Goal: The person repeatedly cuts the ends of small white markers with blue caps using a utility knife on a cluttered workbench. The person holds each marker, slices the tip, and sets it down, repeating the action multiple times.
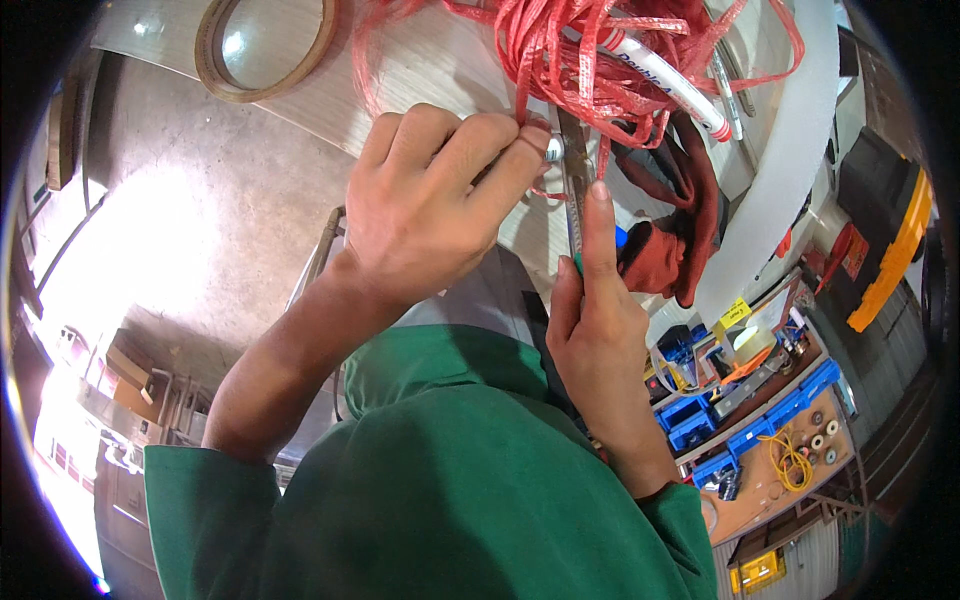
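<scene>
My left hand point(425, 195) is closed, its thumb and fingers pinching a strand of red plastic string at the near edge of a tangled bundle of red plastic string point(550, 55). In my right hand point(605, 325) is a serrated knife point(574, 180) with a narrow metal blade and a bit of green handle showing. The index finger stretches along the blade, which points away from me beside my left fingertips. Most of the handle is hidden in my palm. A short red strand crosses close to the blade; whether they touch I cannot tell.
A brown tape roll point(203, 50) lies on the pale table point(440, 55). A white marker with red ends point(670, 85) rests on the bundle. Right of the knife are dark-red work gloves point(665, 260) and a curved white strip point(795, 170). A bench with blue bins point(688, 420) stands at lower right.
</scene>
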`<state>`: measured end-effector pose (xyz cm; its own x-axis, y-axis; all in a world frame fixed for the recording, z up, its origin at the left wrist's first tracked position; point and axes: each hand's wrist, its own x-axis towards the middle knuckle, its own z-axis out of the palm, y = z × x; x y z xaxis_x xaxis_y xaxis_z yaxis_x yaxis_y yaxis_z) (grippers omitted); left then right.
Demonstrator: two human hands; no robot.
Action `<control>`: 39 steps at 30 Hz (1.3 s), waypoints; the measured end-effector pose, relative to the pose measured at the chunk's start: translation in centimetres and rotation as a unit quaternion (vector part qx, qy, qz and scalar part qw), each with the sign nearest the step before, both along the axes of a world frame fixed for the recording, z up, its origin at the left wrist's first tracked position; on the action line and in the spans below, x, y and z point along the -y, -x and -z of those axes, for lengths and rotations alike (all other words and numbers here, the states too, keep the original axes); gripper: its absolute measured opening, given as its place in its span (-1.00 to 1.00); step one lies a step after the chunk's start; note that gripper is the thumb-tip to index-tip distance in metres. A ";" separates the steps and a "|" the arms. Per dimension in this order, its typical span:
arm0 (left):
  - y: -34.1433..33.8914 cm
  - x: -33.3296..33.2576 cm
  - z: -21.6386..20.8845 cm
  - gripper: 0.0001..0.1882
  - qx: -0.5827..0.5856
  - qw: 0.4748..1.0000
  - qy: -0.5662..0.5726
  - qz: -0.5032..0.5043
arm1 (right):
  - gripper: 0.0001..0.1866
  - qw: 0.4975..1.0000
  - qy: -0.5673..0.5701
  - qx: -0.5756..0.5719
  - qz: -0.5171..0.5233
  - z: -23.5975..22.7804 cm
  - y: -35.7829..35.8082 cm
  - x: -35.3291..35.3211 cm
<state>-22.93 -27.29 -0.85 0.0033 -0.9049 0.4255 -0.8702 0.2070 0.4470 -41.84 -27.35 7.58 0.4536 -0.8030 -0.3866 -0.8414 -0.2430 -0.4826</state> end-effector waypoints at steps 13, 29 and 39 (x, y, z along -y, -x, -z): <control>0.2 0.0 0.6 -0.75 -0.016 0.999 0.034 -0.005 | -0.20 0.997 0.019 0.054 0.043 0.6 0.0 -1.1; 0.0 0.6 1.2 -0.80 -0.048 0.996 0.074 0.006 | -0.22 0.998 -0.018 0.050 0.037 0.6 0.2 -1.0; 0.1 1.0 1.6 -0.80 -0.031 0.995 0.089 -0.015 | -0.21 0.998 0.003 0.052 0.025 0.9 -0.9 0.3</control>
